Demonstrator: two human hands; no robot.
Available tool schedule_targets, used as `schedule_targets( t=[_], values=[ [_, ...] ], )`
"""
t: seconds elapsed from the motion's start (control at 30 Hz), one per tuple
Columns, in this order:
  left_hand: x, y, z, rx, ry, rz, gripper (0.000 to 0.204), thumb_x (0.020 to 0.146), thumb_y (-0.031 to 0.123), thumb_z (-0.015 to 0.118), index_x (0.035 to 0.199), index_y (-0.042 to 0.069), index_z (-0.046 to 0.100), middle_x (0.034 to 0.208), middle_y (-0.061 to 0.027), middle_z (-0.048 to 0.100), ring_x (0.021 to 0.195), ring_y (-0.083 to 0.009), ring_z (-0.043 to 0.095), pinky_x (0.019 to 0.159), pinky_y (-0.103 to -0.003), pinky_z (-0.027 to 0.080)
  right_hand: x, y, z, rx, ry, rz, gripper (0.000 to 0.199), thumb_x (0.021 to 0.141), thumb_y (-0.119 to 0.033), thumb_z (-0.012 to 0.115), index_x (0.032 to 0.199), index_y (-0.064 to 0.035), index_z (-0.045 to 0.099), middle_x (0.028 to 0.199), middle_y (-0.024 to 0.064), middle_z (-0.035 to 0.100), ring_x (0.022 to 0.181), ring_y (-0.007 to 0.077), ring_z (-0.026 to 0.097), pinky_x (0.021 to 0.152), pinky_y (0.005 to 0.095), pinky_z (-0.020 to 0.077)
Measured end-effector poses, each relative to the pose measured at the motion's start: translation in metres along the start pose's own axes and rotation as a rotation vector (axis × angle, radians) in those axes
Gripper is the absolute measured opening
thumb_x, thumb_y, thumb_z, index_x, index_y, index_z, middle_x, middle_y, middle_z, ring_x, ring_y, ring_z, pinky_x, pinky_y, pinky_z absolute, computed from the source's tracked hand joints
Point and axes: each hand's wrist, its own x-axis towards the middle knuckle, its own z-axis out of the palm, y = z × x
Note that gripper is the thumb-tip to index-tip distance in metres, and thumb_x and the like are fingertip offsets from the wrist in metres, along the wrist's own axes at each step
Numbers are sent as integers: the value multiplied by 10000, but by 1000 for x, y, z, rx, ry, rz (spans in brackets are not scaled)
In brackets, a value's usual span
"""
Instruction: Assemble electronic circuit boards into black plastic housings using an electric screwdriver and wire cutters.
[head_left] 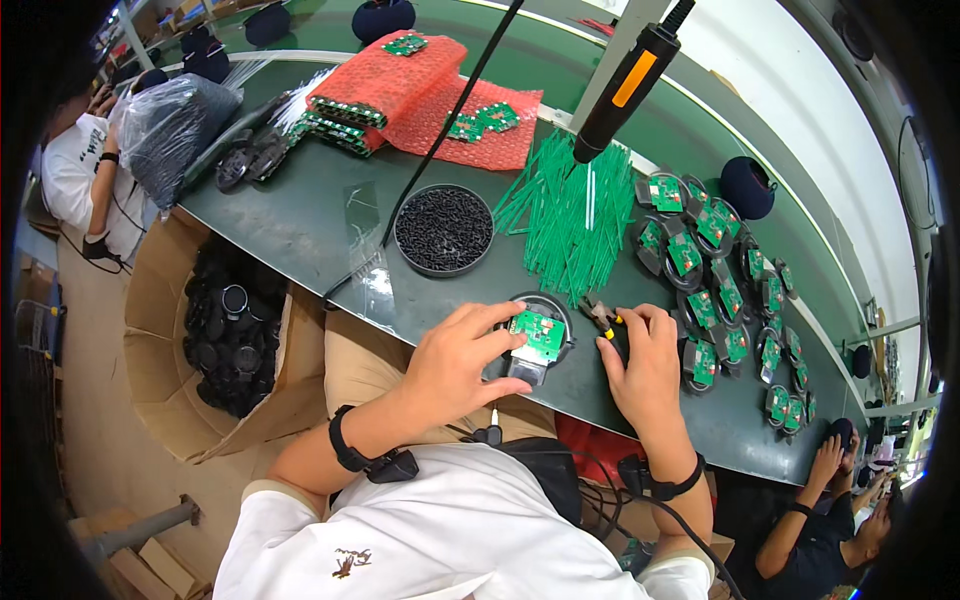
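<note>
1. the board (538, 337) sits on a round black base (541, 301) at the near edge of the desk (300, 205), between the two hands, with a dark block (527, 372) on its near side.
2. so close to that edge, the base could tip or slide off if the left hand (455, 355) pushed it nearer; a careless press might also shift the board or mark its parts.
3. left fingers: well parted, the tips touching the board's left side, the thumb by the dark block; i cannot tell whether they grip.
4. right fingers: half curled, the right hand (645, 375) around the yellow handle ends of the cutters (600, 316); whether they are closed on them i cannot tell. a slip there could swing the blades into the base, just beside them.
5. farther in, a dish (445, 274) of small black pieces and loose green sticks (570, 235); a knock could scatter either.
6. the screwdriver (628, 95) hangs over the sticks, and red wrap (420, 75) lies toward the far edge.
</note>
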Motion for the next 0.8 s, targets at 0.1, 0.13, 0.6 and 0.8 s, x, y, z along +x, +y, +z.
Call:
schedule_targets(
  t=[0.1, 0.13, 0.6, 0.8],
  values=[
    [0, 1, -2, -10, -3, -4, 537, 664, 263, 951, 1106, 53, 730, 1396, -129, 657, 1104, -341, 653, 900, -424, 555, -1, -2, -3, -38, -17, -1, 482, 833, -154, 837, 1239, 18, 643, 1198, 181, 569, 1110, 381, 556, 954, 455, 480],
    [-1, 1, -2, -5, 3, -6, 537, 664, 263, 951, 1106, 53, 730, 1396, -129, 657, 1104, -341, 653, 900, -424, 555, 0, -4, -4, -49, -36, 11, 484, 831, -162, 840, 1237, 20, 648, 1196, 179, 569, 1112, 379, 556, 956, 451, 480],
    [67, -61, -53, 426, 88, -188, 125, 823, 99, 799, 922, 61, 733, 965, -136, 667, 928, -381, 675, 804, -475, 545, 174, -32, -17, 893, 418, -37, 533, 938, -111, 777, 1396, 41, 552, 1252, 175, 697, 1165, 275, 681, 1022, 413, 529],
    [69, -69, -51, 425, 112, -217, 105, 844, 119, 784, 908, 59, 726, 961, -122, 670, 920, -362, 684, 806, -468, 552, 160, -50, -24, 1272, 87, -112, 408, 886, -9, 790, 1247, 3, 602, 1099, 68, 702, 1032, 186, 697, 969, 362, 540]
  ],
)
